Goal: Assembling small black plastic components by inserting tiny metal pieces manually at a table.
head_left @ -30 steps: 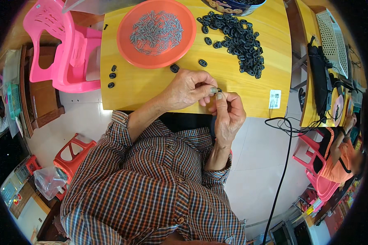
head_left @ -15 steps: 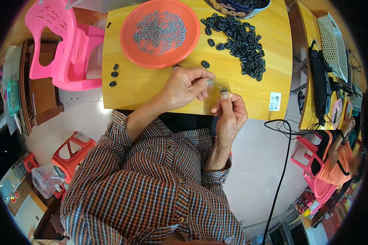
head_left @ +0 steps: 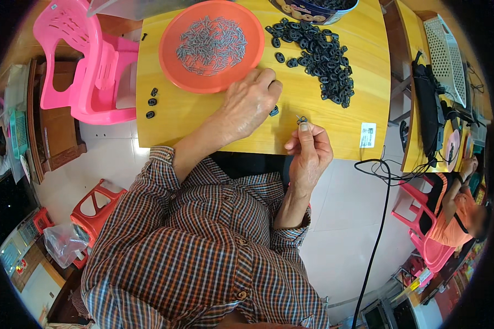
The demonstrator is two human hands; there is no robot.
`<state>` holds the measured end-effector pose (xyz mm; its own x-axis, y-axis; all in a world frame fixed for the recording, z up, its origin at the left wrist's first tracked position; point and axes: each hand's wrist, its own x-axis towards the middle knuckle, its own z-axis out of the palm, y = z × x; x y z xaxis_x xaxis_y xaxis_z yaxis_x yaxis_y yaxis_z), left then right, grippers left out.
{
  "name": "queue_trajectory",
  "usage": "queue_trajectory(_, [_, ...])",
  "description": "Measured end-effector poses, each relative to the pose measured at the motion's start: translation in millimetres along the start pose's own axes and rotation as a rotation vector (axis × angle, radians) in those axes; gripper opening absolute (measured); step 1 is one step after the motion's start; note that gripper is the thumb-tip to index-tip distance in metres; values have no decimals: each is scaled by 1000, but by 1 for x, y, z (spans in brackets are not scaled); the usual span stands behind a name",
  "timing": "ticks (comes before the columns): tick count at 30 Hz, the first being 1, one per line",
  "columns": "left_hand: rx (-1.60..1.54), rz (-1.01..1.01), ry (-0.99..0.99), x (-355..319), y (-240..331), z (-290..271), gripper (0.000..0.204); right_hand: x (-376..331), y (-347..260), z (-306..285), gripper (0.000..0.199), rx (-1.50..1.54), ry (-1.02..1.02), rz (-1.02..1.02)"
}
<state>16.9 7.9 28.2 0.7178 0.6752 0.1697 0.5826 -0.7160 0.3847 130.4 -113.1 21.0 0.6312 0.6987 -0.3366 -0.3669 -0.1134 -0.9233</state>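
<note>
**Left hand parts from the right and reaches for the orange plate**

Since half a second ago the left hand (head_left: 251, 104) has left the right and slid up the yellow table (head_left: 324, 123) to the near rim of the orange plate (head_left: 173, 71), which holds a heap of small grey metal pieces (head_left: 211, 44). It lies palm down, fingers loosely curled with their tips at the plate's edge; whether it has hold of anything cannot be told. One loose black ring (head_left: 274, 111) lies just beside its knuckles.

Meanwhile the right hand (head_left: 308, 156) hangs over the table's near edge, thumb and forefinger pinched shut on a small dark part (head_left: 302, 119) held upright above the fingertips (its exact shape is too small to make out).

Farther back a pile of black rings (head_left: 318, 57) spreads below a dark bowl (head_left: 313, 10). Three more black rings (head_left: 151, 102) sit near the table's left edge, beside a pink plastic chair (head_left: 88, 66).
</note>
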Motion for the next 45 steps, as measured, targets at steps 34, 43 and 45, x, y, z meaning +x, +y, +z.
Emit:
queue_trajectory(34, [-1610,-336,-162,-13,3,13,26,-3,0,2,14,107,-36,-44])
queue_trajectory(43, [-1592,-314,-137,-14,6,14,27,-4,-1,4,15,80,-24,-59])
queue_trajectory(45, [-1579,-298,-113,-15,6,15,27,-4,0,5,15,83,-24,-59])
